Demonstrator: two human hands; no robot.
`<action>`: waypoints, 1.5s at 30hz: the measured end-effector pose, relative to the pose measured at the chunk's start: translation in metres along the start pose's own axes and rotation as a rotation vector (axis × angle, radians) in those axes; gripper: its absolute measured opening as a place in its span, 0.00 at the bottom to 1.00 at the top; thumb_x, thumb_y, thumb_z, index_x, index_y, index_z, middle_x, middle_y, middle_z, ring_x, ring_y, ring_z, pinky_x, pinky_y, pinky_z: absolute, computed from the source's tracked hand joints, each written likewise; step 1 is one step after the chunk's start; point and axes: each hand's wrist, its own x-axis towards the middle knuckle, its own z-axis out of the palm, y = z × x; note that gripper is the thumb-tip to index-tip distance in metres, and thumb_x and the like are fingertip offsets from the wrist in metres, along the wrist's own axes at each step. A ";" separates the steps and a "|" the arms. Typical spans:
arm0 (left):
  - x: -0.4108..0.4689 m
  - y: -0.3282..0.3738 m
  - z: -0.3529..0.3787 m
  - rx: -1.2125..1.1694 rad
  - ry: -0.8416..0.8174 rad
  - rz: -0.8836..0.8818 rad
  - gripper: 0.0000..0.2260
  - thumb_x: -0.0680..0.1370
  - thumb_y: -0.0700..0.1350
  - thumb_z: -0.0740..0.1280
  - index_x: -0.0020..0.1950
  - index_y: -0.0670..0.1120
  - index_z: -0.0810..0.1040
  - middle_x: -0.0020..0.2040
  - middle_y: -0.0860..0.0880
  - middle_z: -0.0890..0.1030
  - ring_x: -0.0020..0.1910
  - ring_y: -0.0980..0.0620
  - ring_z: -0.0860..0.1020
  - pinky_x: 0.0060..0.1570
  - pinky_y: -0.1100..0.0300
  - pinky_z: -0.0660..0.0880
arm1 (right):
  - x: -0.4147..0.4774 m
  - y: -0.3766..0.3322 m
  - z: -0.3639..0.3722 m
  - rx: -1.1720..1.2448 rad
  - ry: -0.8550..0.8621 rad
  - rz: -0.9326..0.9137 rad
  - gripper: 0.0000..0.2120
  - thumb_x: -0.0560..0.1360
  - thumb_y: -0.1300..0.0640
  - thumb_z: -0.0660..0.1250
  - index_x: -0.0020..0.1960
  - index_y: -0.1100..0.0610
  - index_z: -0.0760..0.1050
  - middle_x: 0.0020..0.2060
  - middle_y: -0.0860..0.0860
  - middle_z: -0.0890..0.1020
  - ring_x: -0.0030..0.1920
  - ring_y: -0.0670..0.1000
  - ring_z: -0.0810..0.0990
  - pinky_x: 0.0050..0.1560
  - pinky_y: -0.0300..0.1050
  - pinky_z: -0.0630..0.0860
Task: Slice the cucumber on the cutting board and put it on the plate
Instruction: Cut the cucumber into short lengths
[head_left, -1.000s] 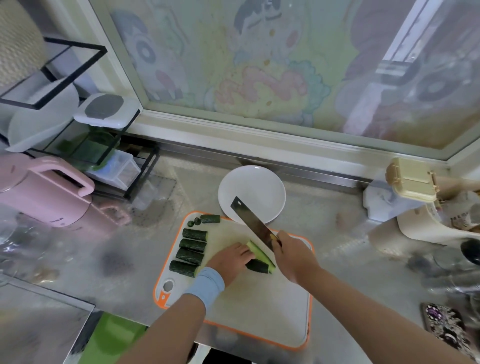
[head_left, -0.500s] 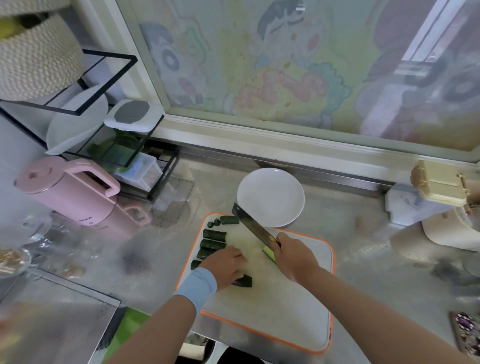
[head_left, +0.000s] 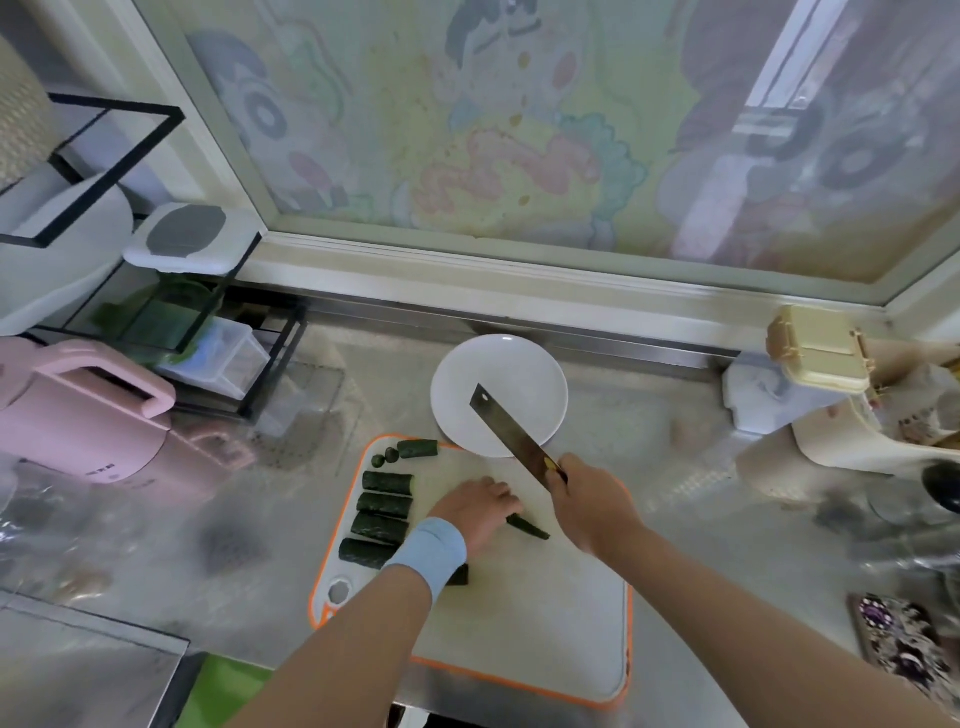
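Cucumber segments (head_left: 384, 505) lie along the left side of the cutting board (head_left: 519, 634). We count four short cylinders with dark green, ridged skin, set parallel in a column. A fifth segment (head_left: 418, 448) lies at the far left corner of the board, with two small round end bits (head_left: 384, 458) just beside it. One more dark stub (head_left: 460, 574) shows near the middle of the board, partly hidden by the left wrist.

The left hand (head_left: 480, 506) lies palm down near the board's centre, fingers curled over a cucumber piece (head_left: 529, 527). Only a thin, dark green, tapered tip of this piece shows, pointing right from under the fingers.

The right hand (head_left: 592, 512) grips the handle of the knife (head_left: 511, 436). The broad rectangular blade runs up and left from the fist, and its far end overlaps the plate (head_left: 498, 369) in this view. The blade is apart from the held piece.

The plate is white, round and bare, and it touches the far edge of the board. The board is white with an orange rim and rests on a grey counter (head_left: 685, 467). We note a light blue wristband (head_left: 428, 551) on the left wrist and a pink kettle (head_left: 78, 415) well to the left.
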 end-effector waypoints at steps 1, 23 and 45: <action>-0.004 -0.006 -0.002 -0.028 -0.018 -0.025 0.13 0.79 0.39 0.60 0.63 0.46 0.72 0.57 0.45 0.75 0.54 0.44 0.73 0.53 0.51 0.72 | 0.000 -0.001 0.000 -0.002 0.001 0.000 0.11 0.83 0.48 0.52 0.45 0.52 0.65 0.32 0.47 0.73 0.31 0.50 0.71 0.34 0.47 0.67; -0.062 -0.070 0.001 -0.172 0.035 -0.237 0.18 0.77 0.52 0.62 0.67 0.50 0.72 0.64 0.51 0.69 0.62 0.48 0.67 0.64 0.54 0.64 | 0.025 -0.063 0.019 0.040 -0.089 -0.130 0.12 0.84 0.50 0.53 0.46 0.55 0.67 0.35 0.48 0.75 0.35 0.50 0.74 0.34 0.45 0.68; -0.024 -0.045 0.002 -0.261 0.398 0.000 0.18 0.66 0.34 0.73 0.54 0.46 0.80 0.50 0.48 0.79 0.50 0.50 0.77 0.46 0.59 0.77 | 0.016 -0.042 0.001 0.039 -0.043 -0.022 0.13 0.83 0.49 0.53 0.46 0.56 0.67 0.35 0.49 0.75 0.33 0.51 0.73 0.36 0.49 0.71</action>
